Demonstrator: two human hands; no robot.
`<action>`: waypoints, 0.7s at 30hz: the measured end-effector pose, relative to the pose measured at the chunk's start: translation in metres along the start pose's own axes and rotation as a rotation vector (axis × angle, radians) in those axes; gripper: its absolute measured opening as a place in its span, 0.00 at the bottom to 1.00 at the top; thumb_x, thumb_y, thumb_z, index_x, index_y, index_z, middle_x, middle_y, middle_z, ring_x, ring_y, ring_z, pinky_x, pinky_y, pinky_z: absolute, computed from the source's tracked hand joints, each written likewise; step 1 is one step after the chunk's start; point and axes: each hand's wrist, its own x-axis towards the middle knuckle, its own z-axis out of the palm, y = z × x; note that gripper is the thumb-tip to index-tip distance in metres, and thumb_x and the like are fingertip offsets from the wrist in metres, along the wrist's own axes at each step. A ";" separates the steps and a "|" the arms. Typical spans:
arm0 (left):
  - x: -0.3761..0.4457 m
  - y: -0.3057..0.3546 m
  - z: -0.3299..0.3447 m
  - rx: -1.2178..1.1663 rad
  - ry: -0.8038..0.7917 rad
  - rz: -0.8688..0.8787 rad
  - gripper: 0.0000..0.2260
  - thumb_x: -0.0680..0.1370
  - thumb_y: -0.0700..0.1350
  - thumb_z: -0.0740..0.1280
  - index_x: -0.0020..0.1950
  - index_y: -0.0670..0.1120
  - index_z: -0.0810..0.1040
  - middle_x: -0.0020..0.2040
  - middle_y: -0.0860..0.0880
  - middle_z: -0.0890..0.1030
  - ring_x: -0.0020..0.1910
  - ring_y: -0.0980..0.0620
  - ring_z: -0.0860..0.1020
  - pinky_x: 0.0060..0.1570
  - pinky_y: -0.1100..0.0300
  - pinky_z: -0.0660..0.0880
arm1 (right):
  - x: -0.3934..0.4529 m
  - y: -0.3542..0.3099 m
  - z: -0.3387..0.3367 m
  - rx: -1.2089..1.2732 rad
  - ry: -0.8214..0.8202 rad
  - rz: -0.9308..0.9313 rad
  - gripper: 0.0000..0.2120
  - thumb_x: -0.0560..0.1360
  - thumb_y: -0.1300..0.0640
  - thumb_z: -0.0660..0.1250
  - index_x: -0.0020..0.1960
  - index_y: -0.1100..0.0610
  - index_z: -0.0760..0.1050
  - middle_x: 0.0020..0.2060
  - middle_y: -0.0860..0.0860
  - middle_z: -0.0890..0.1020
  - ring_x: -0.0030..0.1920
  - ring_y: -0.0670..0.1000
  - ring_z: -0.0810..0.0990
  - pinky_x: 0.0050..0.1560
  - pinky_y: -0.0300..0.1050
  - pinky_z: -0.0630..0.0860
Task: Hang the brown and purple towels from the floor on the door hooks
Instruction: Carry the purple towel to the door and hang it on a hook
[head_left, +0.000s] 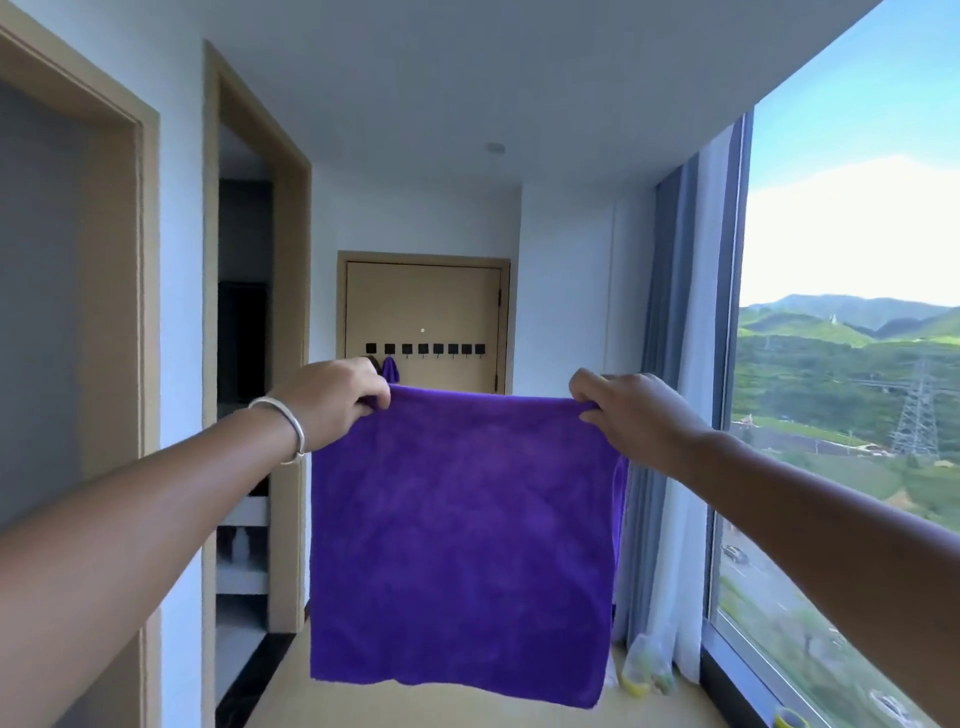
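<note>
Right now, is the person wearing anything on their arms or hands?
Yes. The left wrist has a plain, shiny silver bangle around it. Both forearms are bare, with no sleeves showing. The left hand and right hand wear no gloves.

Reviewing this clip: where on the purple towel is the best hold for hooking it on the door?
Probably the top edge. The purple towel hangs flat and spread, each upper corner pinched from above by the left hand and right hand, keeping that edge free for the door hooks.

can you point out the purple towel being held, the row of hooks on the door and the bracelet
purple towel (462, 540): head view, middle of the hanging cloth.
row of hooks (425, 348): head view, middle black hook plate on the far door.
bracelet (290, 423): head view, silver band on the left wrist.
</note>
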 end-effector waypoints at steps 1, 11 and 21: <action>0.003 -0.005 -0.006 0.011 0.021 -0.005 0.07 0.77 0.40 0.67 0.47 0.52 0.81 0.47 0.56 0.75 0.46 0.52 0.75 0.49 0.53 0.73 | 0.007 -0.001 -0.004 -0.025 0.018 -0.015 0.07 0.78 0.59 0.62 0.46 0.52 0.64 0.33 0.46 0.72 0.31 0.54 0.70 0.33 0.44 0.61; -0.001 -0.045 0.002 0.160 0.138 -0.001 0.12 0.79 0.39 0.62 0.49 0.54 0.80 0.49 0.57 0.76 0.49 0.55 0.73 0.44 0.56 0.73 | 0.048 -0.026 0.028 -0.313 0.121 -0.035 0.18 0.75 0.65 0.58 0.59 0.50 0.76 0.49 0.48 0.78 0.48 0.52 0.78 0.44 0.42 0.68; 0.020 -0.089 0.061 0.154 0.087 -0.046 0.08 0.80 0.42 0.63 0.50 0.53 0.80 0.48 0.57 0.76 0.45 0.55 0.75 0.44 0.59 0.74 | 0.091 -0.009 0.105 -0.268 0.126 -0.054 0.16 0.76 0.64 0.58 0.56 0.48 0.76 0.49 0.46 0.78 0.48 0.50 0.77 0.50 0.44 0.72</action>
